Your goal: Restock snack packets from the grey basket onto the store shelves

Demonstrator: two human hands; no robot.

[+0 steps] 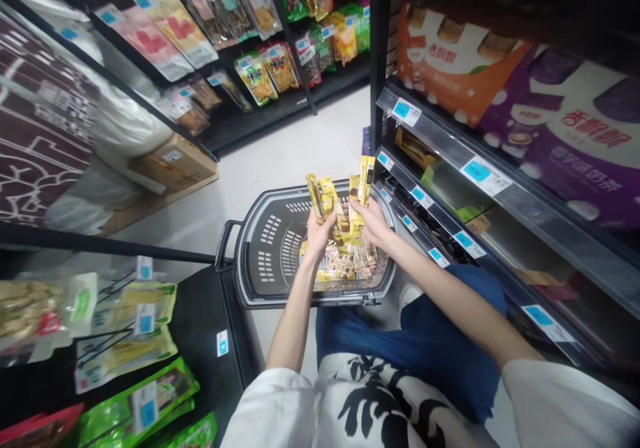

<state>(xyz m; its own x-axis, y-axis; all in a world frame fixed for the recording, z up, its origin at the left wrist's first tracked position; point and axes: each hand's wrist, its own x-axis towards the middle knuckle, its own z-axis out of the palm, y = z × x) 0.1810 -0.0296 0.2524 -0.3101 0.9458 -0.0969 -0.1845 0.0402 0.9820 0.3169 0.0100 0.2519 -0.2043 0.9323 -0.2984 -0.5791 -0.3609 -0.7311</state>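
Observation:
My left hand (318, 229) grips a bunch of yellow snack packets (323, 195) above a dark plastic shopping basket (265, 248) on the floor. My right hand (373, 220) holds more yellow packets (364, 180) right beside it, over a heap of small yellow and pale packets (350, 265) lying in the basket's right half. Both arms reach forward from my lap, over blue trousers and a white patterned shirt.
A shelf rack with blue price tags (477, 171) and large milk tea boxes (565, 121) stands at the right. Hanging snack bags (260, 75) fill the far rack and the near left rack (125, 341). A cardboard box (173, 161) sits on a low platform at the left.

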